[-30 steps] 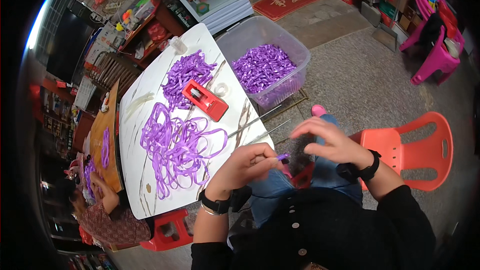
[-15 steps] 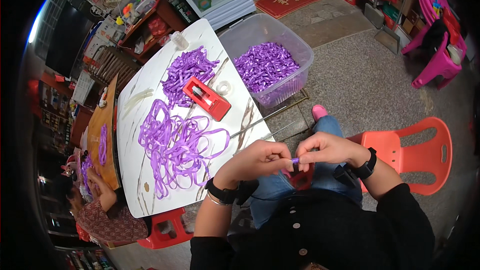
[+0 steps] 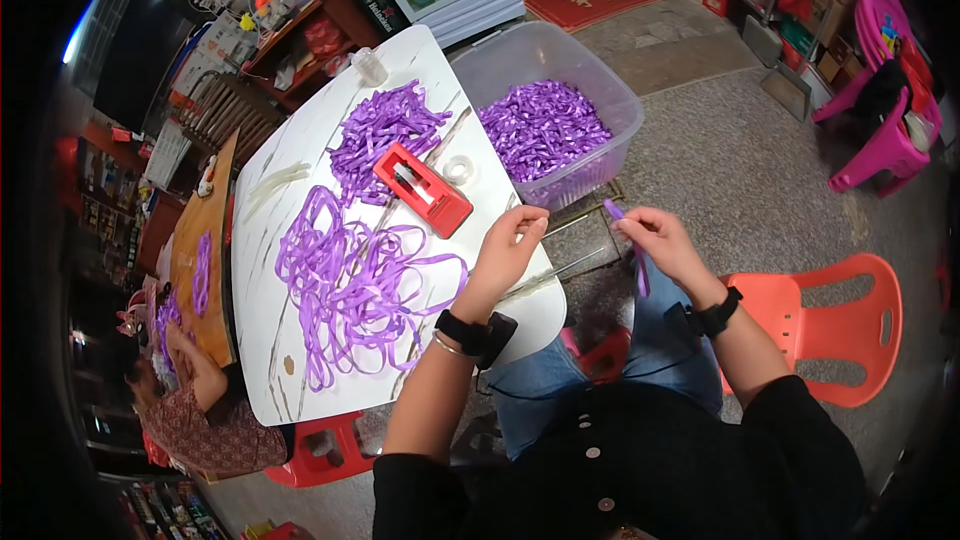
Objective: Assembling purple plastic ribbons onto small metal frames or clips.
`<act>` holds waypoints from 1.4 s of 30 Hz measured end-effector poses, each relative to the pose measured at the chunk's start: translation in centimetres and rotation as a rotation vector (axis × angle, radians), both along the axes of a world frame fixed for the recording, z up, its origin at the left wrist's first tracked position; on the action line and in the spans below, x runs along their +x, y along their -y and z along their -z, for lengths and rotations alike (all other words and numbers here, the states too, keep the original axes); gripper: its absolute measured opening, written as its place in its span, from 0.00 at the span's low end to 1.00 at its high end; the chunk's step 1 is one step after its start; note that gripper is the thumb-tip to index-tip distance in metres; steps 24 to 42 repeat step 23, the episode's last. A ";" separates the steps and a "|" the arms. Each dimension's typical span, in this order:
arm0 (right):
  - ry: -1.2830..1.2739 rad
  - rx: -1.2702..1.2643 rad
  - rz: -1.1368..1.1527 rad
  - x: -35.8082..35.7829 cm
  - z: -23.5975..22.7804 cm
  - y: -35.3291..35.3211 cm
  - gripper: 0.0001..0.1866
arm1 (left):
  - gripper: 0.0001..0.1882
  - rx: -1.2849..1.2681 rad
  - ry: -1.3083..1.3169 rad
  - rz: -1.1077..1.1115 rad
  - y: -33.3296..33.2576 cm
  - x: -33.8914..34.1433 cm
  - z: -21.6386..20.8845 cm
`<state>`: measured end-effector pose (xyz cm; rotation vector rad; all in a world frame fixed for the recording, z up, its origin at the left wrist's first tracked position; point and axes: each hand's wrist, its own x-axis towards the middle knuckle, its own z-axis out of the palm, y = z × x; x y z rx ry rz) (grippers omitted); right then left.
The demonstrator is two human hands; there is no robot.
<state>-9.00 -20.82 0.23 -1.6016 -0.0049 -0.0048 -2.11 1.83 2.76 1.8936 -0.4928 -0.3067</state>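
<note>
My right hand (image 3: 660, 240) pinches a short purple ribbon (image 3: 642, 275) between thumb and fingers; one end sticks up and the other hangs over my knee. My left hand (image 3: 508, 252) is above the table's near right edge, fingers loosely bent, thumb a little apart, nothing visible in it. Left of it, long purple ribbon (image 3: 350, 290) lies in tangled loops on the white marbled table (image 3: 270, 330). Farther back are a pile of short ribbon pieces (image 3: 385, 135), a red tape dispenser (image 3: 425, 190) and a clear tape roll (image 3: 457, 170).
A clear plastic bin (image 3: 625, 125) full of purple pieces stands beyond the table's right edge. Thin metal rods (image 3: 575, 265) stick out by my left hand. A red chair (image 3: 770, 310) is at my right. A co-worker (image 3: 215, 410) handles purple ribbon at a wooden table (image 3: 215, 310).
My hands were together on the purple ribbon; now they are apart. The left hand has moved left and up, and the right hand has moved right and up with the ribbon.
</note>
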 end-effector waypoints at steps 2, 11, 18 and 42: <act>0.021 -0.041 -0.077 1.1 1.1 -0.8 0.09 | 0.11 -0.037 -0.046 -0.040 0.2 0.3 0.7; -0.043 0.111 -0.218 2.2 4.4 -3.4 0.09 | 0.09 0.120 0.024 -0.093 0.8 0.7 1.4; 0.014 0.104 -0.157 1.8 5.4 -4.5 0.09 | 0.10 0.234 0.046 -0.139 1.4 0.9 1.1; -0.075 0.093 -0.128 1.1 4.1 -4.6 0.09 | 0.14 0.408 0.039 -0.116 1.7 0.7 0.0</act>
